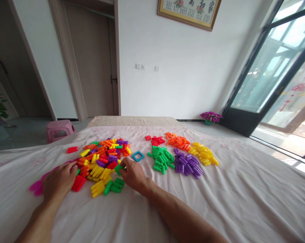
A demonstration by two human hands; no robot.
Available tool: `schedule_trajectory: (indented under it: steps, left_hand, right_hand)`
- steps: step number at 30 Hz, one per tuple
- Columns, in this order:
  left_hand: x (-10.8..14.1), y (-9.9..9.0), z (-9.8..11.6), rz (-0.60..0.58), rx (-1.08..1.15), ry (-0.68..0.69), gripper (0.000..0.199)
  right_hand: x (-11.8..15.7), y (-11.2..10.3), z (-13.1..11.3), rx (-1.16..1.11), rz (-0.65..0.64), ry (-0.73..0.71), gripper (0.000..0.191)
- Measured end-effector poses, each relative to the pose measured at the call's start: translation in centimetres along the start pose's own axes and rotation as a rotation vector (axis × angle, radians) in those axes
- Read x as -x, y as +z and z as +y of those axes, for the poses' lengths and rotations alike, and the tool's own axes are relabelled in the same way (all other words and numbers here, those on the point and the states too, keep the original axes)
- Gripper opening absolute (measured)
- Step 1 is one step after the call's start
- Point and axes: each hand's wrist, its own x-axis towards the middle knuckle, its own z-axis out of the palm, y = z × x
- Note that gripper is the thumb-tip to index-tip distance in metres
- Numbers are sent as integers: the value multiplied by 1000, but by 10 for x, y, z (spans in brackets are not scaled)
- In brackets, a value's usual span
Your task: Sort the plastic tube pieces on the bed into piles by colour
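A mixed pile of colourful plastic pieces [99, 168] lies on the cloth in front of me. At its left edge is my left hand [59, 179], its fingertips beside orange and red pieces; what they hold, if anything, is hidden. My right hand [133, 172] is at the pile's right edge, fingers closed on a green piece [119, 169]. Just beyond it lies a blue square frame [137, 156]. To the right are separate groups of green pieces [162, 158], purple pieces [187, 164], yellow pieces [205, 154], orange pieces [178, 141] and red pieces [157, 140].
A magenta flat item [37, 186] lies partly under my left hand. The wrinkled pale cloth [230, 202] covers the surface. Beyond its edge stand a pink stool [60, 130] at left and a flowerpot [208, 123] at right, near a glass door [261, 74].
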Motion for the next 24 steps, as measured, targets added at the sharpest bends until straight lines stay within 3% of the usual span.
schedule_trajectory:
  steps: [4,12,18,21,24]
  left_hand:
    - [1,0,0,15,-60,-20,56]
    - [1,-2,3,0,-86,-26,58]
    - [2,-4,5,-9,-60,-32,57]
    - [0,-1,2,-3,-59,-27,56]
    - [-2,3,-3,-9,-56,-14,57]
  right_hand:
    - [-8,-20,13,29,42,43,32]
    - [-19,-98,68,202,117,337,36]
    - [-14,-124,92,383,105,537,39]
    - [-15,-126,90,417,143,491,39]
    - [-18,-119,76,339,172,312,39]
